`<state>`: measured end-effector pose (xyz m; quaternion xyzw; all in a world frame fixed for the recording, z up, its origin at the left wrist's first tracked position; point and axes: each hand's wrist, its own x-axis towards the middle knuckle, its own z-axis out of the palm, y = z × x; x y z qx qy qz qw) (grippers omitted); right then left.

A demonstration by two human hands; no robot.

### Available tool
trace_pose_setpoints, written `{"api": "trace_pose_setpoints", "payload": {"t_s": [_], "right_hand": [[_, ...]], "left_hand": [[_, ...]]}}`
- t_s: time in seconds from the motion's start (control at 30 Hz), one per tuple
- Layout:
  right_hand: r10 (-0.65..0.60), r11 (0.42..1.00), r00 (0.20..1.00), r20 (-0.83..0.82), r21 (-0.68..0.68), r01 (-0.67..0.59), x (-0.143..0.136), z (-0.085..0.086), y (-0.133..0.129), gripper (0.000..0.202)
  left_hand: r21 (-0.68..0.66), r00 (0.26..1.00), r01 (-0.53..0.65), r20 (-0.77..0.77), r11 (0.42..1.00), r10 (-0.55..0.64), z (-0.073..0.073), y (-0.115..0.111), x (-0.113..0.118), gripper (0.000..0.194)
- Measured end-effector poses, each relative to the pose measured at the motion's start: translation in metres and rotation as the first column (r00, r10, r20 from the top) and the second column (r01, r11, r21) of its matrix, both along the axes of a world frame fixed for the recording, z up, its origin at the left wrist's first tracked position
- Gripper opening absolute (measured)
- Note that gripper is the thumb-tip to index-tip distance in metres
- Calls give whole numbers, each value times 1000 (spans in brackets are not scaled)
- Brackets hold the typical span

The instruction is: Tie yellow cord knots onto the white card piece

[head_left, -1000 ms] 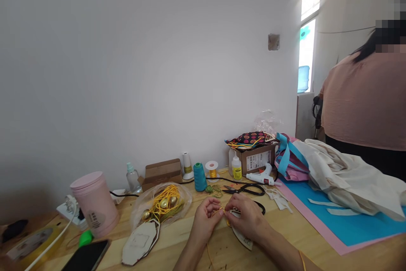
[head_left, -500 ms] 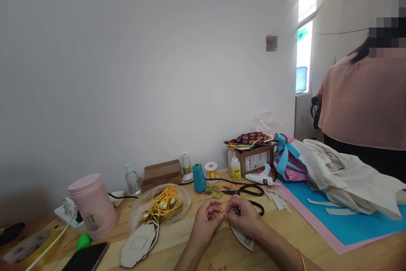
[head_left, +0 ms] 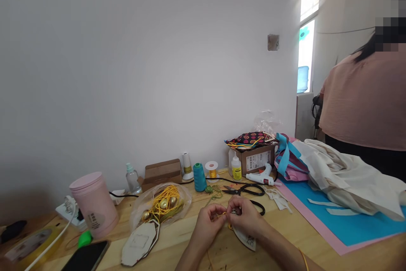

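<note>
My left hand (head_left: 207, 225) and my right hand (head_left: 243, 217) meet over the wooden table, fingertips pinched together. Between them runs a thin yellow cord (head_left: 223, 213), mostly hidden by the fingers. More of the cord hangs below my left hand toward the table's front. Under my right hand lies a pale curved piece with dark printing (head_left: 246, 240), partly covered. A black-handled tool (head_left: 259, 208) shows just behind my right hand, and black scissors (head_left: 247, 189) lie beyond it.
A plastic bag of yellow cord and gold beads (head_left: 165, 204), octagonal card pieces (head_left: 139, 243), a phone (head_left: 85, 257) and a pink canister (head_left: 94, 205) are left. Behind stand a teal thread cone (head_left: 199, 177), glue bottle (head_left: 236, 168) and glue gun (head_left: 261, 175). White fabric (head_left: 349, 173) lies right; a person stands beyond.
My left hand's fingers have drawn in closer to my right hand, curling more tightly around the cord. The whole view has shifted very slightly.
</note>
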<state>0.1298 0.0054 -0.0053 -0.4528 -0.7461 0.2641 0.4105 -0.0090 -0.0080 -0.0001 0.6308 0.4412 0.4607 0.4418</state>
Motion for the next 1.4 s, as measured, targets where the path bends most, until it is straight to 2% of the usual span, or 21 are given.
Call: {"api": "trace_pose_setpoints", "payload": {"t_s": [0.17,0.3,0.47,0.7,0.87,1.0,1.13,1.27,1.4], "right_hand": [[-28,997,999,30,73,26,2,5,-2,5],[-83,995,994,74,55,79,3,7,-4,8],[-39,991,999,20,133,36,1,7,-3,9],[-36,999,995,-94,-30,34,0,-1,3,9],[-6,997,981,-194,-81,-10,0,-2,5,7],[29,995,975,-222,-87,-50,1,3,3,5],[57,995,979,-197,-63,-71,4,9,-1,5],[16,1000,997,-80,-5,-16,6,12,-4,6],[-19,999,1000,-11,48,20,8,14,-5,9]], "left_hand": [[-16,993,-44,-108,999,42,-2,1,-1,20],[19,994,-72,-83,997,73,-2,1,-1,19],[16,997,-53,-55,998,54,-1,1,0,19],[25,992,-118,-50,993,119,0,2,-1,20],[33,997,-58,-40,998,59,4,2,-1,20],[39,996,-63,-66,997,66,6,0,-1,21],[17,994,-39,-99,999,40,4,-1,-2,20],[-18,993,6,-117,1000,-8,2,-1,-2,20],[-20,988,-34,-150,999,30,1,-1,-1,22]]}}
